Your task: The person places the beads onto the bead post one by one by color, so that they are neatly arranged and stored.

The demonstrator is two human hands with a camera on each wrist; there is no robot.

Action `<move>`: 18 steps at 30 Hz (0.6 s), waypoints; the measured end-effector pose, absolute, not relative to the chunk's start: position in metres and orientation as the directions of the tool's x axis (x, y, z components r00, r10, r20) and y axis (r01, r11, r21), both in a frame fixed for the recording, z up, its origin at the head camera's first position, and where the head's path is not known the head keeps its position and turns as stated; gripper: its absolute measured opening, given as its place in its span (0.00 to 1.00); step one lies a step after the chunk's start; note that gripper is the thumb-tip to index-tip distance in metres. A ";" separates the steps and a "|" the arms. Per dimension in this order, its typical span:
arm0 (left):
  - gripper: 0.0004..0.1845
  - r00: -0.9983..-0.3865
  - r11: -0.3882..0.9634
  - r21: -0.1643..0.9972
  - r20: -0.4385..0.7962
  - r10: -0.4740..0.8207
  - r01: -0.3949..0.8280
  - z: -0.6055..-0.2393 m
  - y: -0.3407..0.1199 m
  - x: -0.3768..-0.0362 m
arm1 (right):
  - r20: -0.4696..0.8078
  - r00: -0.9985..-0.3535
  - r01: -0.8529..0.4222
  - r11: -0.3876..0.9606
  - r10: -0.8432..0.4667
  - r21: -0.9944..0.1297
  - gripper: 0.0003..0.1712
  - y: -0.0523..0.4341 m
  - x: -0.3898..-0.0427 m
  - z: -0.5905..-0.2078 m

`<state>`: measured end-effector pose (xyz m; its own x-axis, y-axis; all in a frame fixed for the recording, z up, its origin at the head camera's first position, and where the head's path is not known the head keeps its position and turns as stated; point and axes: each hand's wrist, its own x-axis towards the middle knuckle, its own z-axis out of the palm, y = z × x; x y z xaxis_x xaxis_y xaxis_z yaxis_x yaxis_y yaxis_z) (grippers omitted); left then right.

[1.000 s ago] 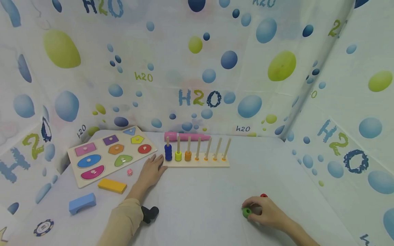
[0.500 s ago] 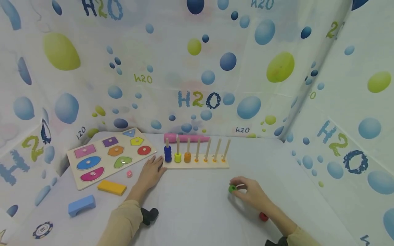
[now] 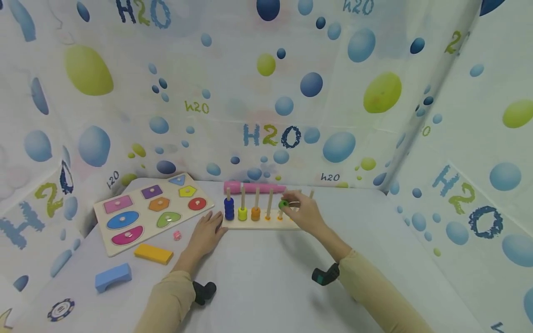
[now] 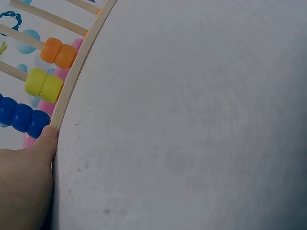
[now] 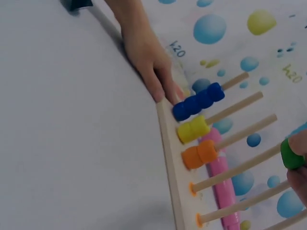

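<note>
Peg rack upright on the counter, green bead at the pegs.
My left hand lies flat against the rack's end; my right hand pinches the bead beside an upright bare peg, near its top.

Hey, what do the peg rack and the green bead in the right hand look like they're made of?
The peg rack looks like unfinished pale wood: matte tan base and dowels, seen close in both wrist views. The green bead, pinched by the right hand, is probably painted wood with a smooth, solid-coloured coat, though plastic can't be ruled out.
</note>
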<state>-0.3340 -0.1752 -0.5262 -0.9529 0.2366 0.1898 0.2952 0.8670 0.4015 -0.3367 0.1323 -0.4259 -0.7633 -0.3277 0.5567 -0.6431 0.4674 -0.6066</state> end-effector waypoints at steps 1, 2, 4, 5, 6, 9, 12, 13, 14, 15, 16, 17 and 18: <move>0.30 -0.954 0.866 0.405 0.187 0.235 0.293 -0.526 -0.176 -0.334 | 0.557 -0.764 -0.642 0.475 -0.325 -0.603 0.18 0.129 -0.341 -0.424; 0.31 -0.954 0.865 0.407 0.187 0.234 0.292 -0.526 -0.176 -0.334 | 0.558 -0.765 -0.639 0.485 -0.321 -0.597 0.18 0.125 -0.346 -0.421; 0.31 -0.956 0.864 0.414 0.183 0.229 0.286 -0.525 -0.176 -0.333 | 0.559 -0.765 -0.639 0.492 -0.321 -0.591 0.18 0.119 -0.352 -0.416; 0.31 -0.956 0.864 0.415 0.183 0.228 0.286 -0.525 -0.176 -0.333 | 0.564 -0.759 -0.645 0.492 -0.325 -0.584 0.18 0.117 -0.355 -0.415; 0.31 -0.957 0.865 0.414 0.183 0.227 0.284 -0.524 -0.176 -0.333 | 0.569 -0.753 -0.652 0.488 -0.330 -0.580 0.19 0.114 -0.358 -0.413; 0.31 -0.958 0.868 0.410 0.180 0.224 0.280 -0.524 -0.175 -0.332 | 0.582 -0.734 -0.674 0.485 -0.350 -0.558 0.19 0.108 -0.366 -0.409; 0.31 -0.958 0.868 0.409 0.177 0.226 0.280 -0.525 -0.175 -0.333 | 0.587 -0.724 -0.681 0.511 -0.362 -0.525 0.19 0.104 -0.371 -0.407; 0.31 -0.958 0.868 0.410 0.176 0.225 0.279 -0.525 -0.175 -0.333 | 0.584 -0.725 -0.679 0.524 -0.366 -0.514 0.19 0.103 -0.373 -0.406; 0.31 -0.958 0.869 0.409 0.176 0.225 0.280 -0.525 -0.175 -0.333 | 0.581 -0.725 -0.678 0.533 -0.370 -0.506 0.19 0.102 -0.374 -0.406; 0.31 -0.958 0.869 0.409 0.177 0.225 0.279 -0.526 -0.175 -0.333 | 0.574 -0.727 -0.675 0.543 -0.376 -0.500 0.19 0.101 -0.374 -0.406; 0.31 -0.958 0.870 0.408 0.176 0.225 0.279 -0.526 -0.175 -0.333 | 0.568 -0.729 -0.674 0.547 -0.383 -0.497 0.18 0.100 -0.375 -0.405; 0.31 -0.959 0.870 0.407 0.174 0.224 0.277 -0.526 -0.175 -0.333 | 0.560 -0.732 -0.671 0.552 -0.388 -0.495 0.18 0.099 -0.375 -0.405; 0.31 -0.958 0.871 0.405 0.175 0.226 0.279 -0.526 -0.175 -0.333 | 0.554 -0.734 -0.670 0.554 -0.394 -0.494 0.18 0.099 -0.376 -0.405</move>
